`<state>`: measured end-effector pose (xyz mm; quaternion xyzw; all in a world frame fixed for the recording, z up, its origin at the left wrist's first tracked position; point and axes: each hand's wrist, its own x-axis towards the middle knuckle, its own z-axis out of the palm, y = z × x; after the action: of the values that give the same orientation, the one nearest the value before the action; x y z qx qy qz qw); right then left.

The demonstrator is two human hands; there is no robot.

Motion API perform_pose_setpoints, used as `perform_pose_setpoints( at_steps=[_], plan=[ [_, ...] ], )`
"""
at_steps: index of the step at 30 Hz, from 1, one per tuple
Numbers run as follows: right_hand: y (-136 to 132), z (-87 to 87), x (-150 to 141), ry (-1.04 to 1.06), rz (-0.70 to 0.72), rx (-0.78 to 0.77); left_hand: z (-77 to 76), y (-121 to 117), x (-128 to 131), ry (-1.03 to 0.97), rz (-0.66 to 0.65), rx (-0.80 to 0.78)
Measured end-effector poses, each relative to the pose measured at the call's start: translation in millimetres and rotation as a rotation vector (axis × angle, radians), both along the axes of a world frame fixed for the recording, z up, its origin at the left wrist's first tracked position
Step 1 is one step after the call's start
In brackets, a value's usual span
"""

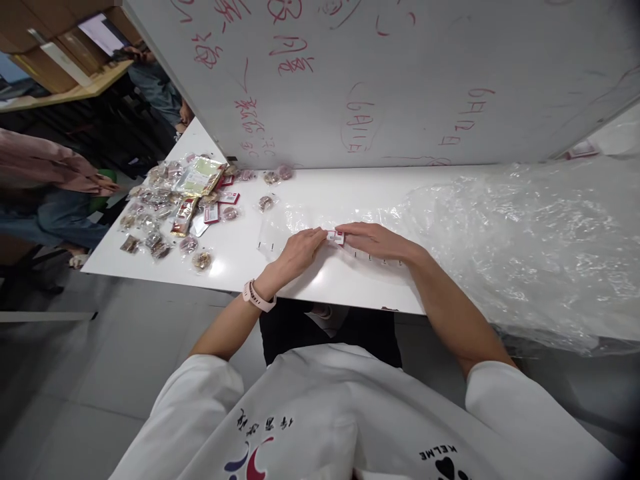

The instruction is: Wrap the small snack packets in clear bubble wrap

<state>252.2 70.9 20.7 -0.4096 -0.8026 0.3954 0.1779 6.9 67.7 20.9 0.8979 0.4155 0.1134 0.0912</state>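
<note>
A small white and red box (336,237) lies on a clear plastic sheet (280,223) on the white table. The fingers of my left hand (300,252) are bent together at the box's left end and closed on it. From the other side, my right hand (375,240) reaches in with its fingers stretched out, their tips touching the box's upper right edge. Its thumb is hidden. The sheet spreads under both hands and runs to the right into a large crumpled heap of clear plastic (525,247).
Several small clear packets (160,200), a gold and green pouch (200,176) and red-white boxes (212,213) crowd the table's left end. A whiteboard (410,67) with red writing stands along the back. People sit at the far left beside another desk (95,87).
</note>
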Motion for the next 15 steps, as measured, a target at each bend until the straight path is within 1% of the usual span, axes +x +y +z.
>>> perform_pose_setpoints(
  at_steps=[2,4,8,12,15],
  plan=[
    [-6.3,10.0,13.8,-0.051,0.06,0.01,4.6,5.0,1.7,0.013,0.055,-0.032],
    [-11.8,15.6,25.1,-0.126,0.087,0.044,9.5,11.0,3.2,0.01,0.097,-0.057],
    [-17.2,16.1,34.5,-0.213,0.085,0.107,18.9,25.3,5.8,-0.043,0.068,-0.085],
    [-17.7,17.5,40.2,-0.274,0.011,0.143,23.5,38.6,9.4,-0.023,0.032,-0.119],
    [-17.9,24.2,49.1,-0.33,-0.072,0.112,21.5,44.2,11.4,-0.029,0.02,-0.173]
  ],
)
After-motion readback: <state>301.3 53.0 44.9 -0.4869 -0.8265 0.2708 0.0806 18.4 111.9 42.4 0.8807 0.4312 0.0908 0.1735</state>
